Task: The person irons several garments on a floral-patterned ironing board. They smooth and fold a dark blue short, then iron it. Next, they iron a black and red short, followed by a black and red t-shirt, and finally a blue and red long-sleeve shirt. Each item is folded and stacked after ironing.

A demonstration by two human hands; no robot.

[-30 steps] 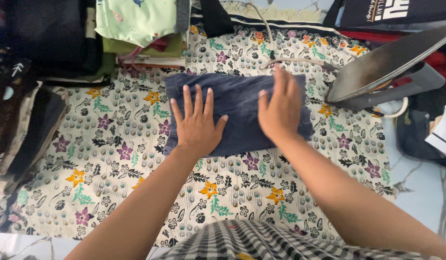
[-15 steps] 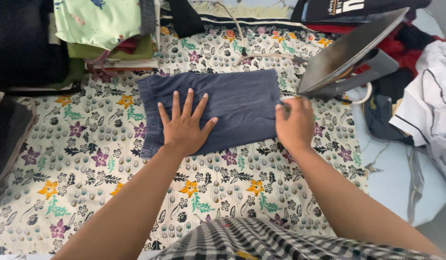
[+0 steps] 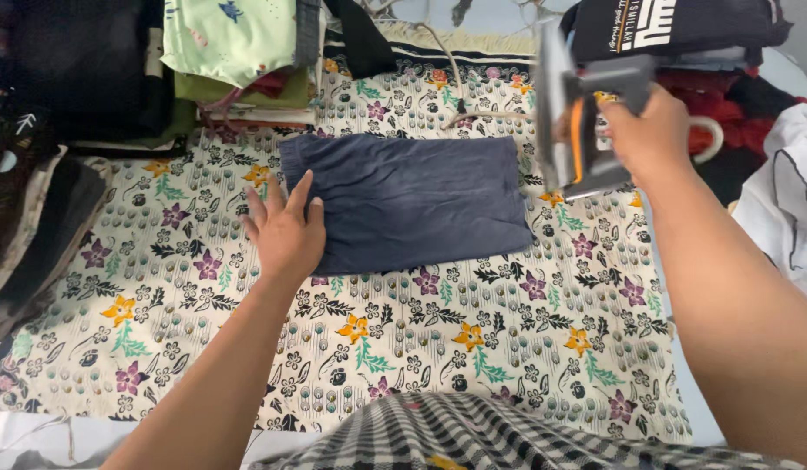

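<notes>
Floral cloth (image 3: 473, 348) over pale floor (image 3: 708, 287), folded-clothes stacks (image 3: 238, 52) behind; left hand (image 3: 286, 231) flat, fingers spread, on navy garment (image 3: 412, 200); right hand (image 3: 652, 135) clenched around iron (image 3: 569, 113).

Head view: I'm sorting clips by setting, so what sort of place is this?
Probably a home ironing spot on the floor. A flowered cloth is spread as a pad, the right hand grips an iron beside folded dark shorts, and folded clothes are stacked nearby.

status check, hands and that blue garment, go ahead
Left hand flat on folded blue garment. Right hand gripping iron, lifted beside the garment. Iron's cord lies behind the garment.
</notes>
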